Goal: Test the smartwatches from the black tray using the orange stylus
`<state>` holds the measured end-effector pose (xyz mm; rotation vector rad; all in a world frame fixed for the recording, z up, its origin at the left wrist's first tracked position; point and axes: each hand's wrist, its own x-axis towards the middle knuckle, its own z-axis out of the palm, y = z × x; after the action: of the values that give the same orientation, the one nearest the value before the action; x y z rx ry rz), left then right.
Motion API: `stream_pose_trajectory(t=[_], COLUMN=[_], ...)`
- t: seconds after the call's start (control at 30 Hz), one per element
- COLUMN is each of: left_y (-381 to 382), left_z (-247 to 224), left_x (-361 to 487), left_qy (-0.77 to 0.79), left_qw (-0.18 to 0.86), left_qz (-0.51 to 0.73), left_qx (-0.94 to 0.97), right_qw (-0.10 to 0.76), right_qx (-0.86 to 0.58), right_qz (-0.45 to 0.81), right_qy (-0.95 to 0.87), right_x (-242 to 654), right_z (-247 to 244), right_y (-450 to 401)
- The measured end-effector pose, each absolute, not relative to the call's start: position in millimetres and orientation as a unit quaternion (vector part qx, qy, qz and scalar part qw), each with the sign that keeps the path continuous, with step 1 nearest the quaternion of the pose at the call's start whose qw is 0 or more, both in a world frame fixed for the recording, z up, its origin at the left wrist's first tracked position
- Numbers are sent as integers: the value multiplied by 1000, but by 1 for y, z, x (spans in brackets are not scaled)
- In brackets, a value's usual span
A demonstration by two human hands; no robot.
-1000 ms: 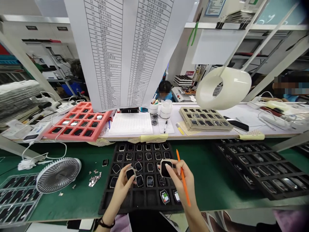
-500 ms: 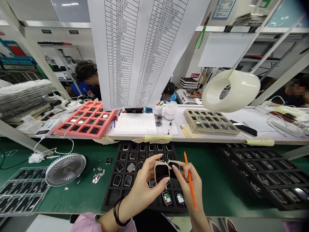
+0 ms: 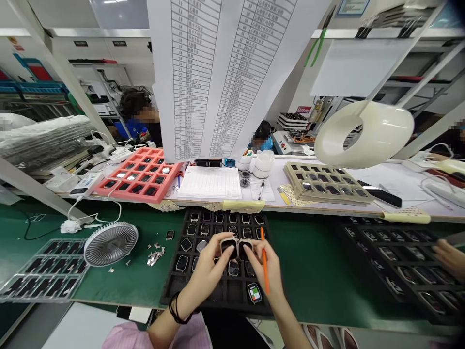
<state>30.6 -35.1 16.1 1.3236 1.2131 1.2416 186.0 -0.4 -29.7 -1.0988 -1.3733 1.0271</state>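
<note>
My left hand (image 3: 209, 269) holds a watch (image 3: 228, 247) with a dark screen, thumb on its face. My right hand (image 3: 267, 266) grips a second dark-screened watch (image 3: 246, 250) close beside the first, and an orange stick (image 3: 265, 261) also stands between its fingers. Both hands are over a black foam tray (image 3: 218, 292) with rows of watches. Nearer its front edge lies a watch with a lit green, white and red screen (image 3: 255, 293). My hands partly hide the middle of the tray.
A round fan (image 3: 111, 244), small metallic scraps (image 3: 156, 254) and a clear tray (image 3: 43, 269) are at left. Another person's hand (image 3: 450, 258) reaches over black trays (image 3: 399, 261) at right. The shelf holds a pink tray (image 3: 135, 174) and a beige tray (image 3: 327, 180).
The view has shifted, so the scene sits further right. My hands tilted the two watches and brought them side by side. Another person's hand has appeared at the right edge.
</note>
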Motion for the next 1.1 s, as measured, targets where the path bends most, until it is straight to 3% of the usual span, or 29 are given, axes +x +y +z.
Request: stream_pose_trajectory(t=[0.17,0.37,0.8,1.1], left_y=[-52,-100,-125,-132], left_z=[-70,-148,-170,-170], left_x=[-23,-60,-80,-96], left_qy=[655,733,728,712], left_qw=[319,255,184,154], left_qz=[445,382,353,247], left_qx=[521,501,559,638], right_qw=[449,413,365,377], right_qx=[-427,-403,-368,-400], right_qz=[468,490,453,383], right_qy=[-630,-653,-725,-743], right_x=[140,97,63,114], right_z=[-113,-175,-197,-170], right_y=[-10,-45,-70,-69])
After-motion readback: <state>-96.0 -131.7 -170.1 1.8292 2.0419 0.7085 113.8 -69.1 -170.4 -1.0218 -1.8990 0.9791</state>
